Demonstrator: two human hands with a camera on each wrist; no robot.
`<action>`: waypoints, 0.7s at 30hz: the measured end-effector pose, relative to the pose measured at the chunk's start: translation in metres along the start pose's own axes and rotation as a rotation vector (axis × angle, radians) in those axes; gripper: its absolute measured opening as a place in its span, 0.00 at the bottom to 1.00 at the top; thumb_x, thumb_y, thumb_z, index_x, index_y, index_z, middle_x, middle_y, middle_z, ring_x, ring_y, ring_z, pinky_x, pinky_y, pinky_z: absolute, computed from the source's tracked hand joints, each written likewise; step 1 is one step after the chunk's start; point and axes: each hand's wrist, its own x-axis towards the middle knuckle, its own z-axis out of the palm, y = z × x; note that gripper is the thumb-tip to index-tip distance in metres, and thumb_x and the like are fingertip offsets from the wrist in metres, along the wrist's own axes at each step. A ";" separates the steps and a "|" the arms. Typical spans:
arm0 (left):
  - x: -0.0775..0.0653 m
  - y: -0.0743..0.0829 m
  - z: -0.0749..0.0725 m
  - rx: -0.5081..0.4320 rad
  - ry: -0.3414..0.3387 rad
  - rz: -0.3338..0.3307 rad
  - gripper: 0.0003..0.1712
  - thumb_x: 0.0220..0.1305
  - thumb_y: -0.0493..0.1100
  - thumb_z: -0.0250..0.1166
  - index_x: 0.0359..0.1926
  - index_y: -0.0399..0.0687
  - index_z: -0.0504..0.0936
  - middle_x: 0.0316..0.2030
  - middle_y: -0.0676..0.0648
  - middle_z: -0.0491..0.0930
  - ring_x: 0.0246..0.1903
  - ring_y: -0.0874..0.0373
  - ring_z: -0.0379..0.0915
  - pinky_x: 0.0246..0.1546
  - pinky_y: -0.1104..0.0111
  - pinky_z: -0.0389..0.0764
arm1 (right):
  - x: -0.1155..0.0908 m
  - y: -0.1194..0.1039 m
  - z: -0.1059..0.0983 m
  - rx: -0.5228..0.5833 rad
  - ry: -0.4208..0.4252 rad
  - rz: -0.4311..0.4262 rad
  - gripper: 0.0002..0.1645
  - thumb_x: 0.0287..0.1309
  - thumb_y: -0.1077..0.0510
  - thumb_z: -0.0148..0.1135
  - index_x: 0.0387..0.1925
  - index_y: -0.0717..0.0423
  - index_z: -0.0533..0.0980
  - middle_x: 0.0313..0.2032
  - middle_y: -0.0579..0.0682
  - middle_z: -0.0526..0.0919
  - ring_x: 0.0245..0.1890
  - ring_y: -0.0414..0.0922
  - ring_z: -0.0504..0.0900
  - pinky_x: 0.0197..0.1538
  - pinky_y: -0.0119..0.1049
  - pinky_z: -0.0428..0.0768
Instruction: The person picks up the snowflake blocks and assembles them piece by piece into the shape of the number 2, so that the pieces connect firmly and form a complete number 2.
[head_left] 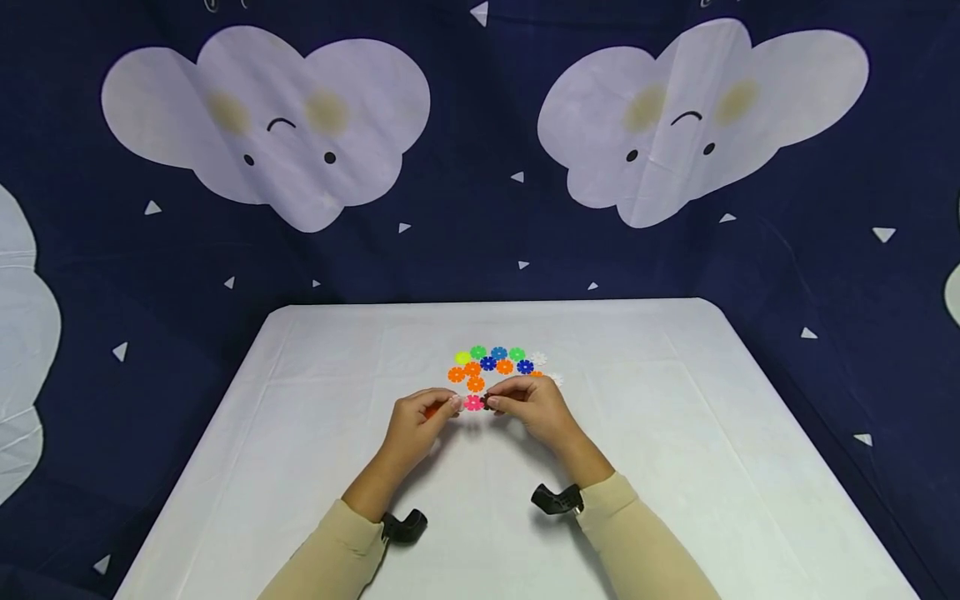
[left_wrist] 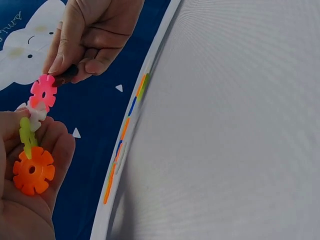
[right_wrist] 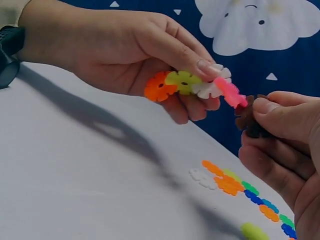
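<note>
My left hand pinches a chain of plastic snowflake discs between thumb and fingers, raised above the table. In the right wrist view the chain runs from an orange disc through a yellow-green disc and a white disc to a pink disc at its free end. My right hand pinches a dark brown-black snowflake disc against the pink disc's edge. Its thumb and fingers cover much of the dark disc, and the left thumb overlaps the white one.
Beyond the hands, several loose snowflake discs lie flat on the white table: orange discs, blue discs, green discs, a yellow disc and white discs. A dark blue cloud-print curtain hangs behind.
</note>
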 end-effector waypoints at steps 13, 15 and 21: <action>-0.002 -0.002 0.002 -0.055 0.027 -0.075 0.03 0.66 0.27 0.72 0.38 0.36 0.90 0.31 0.46 0.89 0.31 0.47 0.87 0.36 0.73 0.84 | -0.003 0.003 0.009 0.006 0.077 -0.007 0.06 0.62 0.70 0.74 0.41 0.68 0.88 0.36 0.58 0.90 0.32 0.63 0.88 0.38 0.49 0.88; -0.002 -0.001 0.004 -0.046 0.035 -0.069 0.04 0.65 0.24 0.71 0.37 0.33 0.90 0.30 0.43 0.88 0.30 0.45 0.87 0.35 0.74 0.84 | -0.004 0.002 0.010 0.005 0.086 -0.010 0.06 0.62 0.70 0.74 0.41 0.69 0.87 0.36 0.59 0.90 0.31 0.62 0.88 0.38 0.51 0.88; 0.000 0.019 0.004 -0.047 0.043 -0.056 0.02 0.66 0.22 0.68 0.37 0.26 0.87 0.30 0.36 0.87 0.29 0.39 0.86 0.34 0.65 0.87 | -0.004 0.001 0.013 0.025 0.102 -0.012 0.06 0.63 0.71 0.73 0.41 0.70 0.87 0.36 0.60 0.90 0.30 0.60 0.88 0.38 0.50 0.88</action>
